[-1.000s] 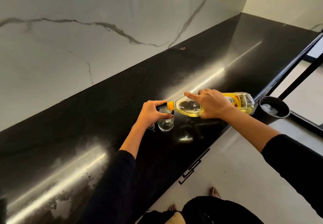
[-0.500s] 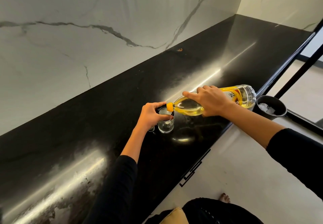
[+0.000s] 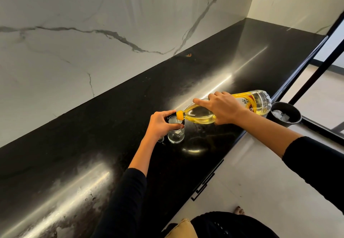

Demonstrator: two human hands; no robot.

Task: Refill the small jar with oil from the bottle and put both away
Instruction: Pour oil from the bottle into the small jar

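A small clear glass jar (image 3: 176, 134) with a dark rim stands on the black countertop (image 3: 111, 130). My left hand (image 3: 161, 124) grips the jar around its top. My right hand (image 3: 222, 108) holds a clear plastic oil bottle (image 3: 201, 116) tipped almost flat, its yellow neck right over the jar's mouth. Yellow oil fills the lower side of the bottle, and a thin stream runs from the neck into the jar. The jar's glass body looks nearly clear.
A white marble wall (image 3: 74, 42) backs the counter. A black bin (image 3: 285, 114) holding white scraps stands on the floor at the counter's right edge. Black frame bars (image 3: 316, 74) rise at the far right. A drawer handle (image 3: 204, 185) shows below the counter front.
The bottle's base has lifted a little, so it tilts further toward the jar. Both hands stay where they were on the jar and the bottle.
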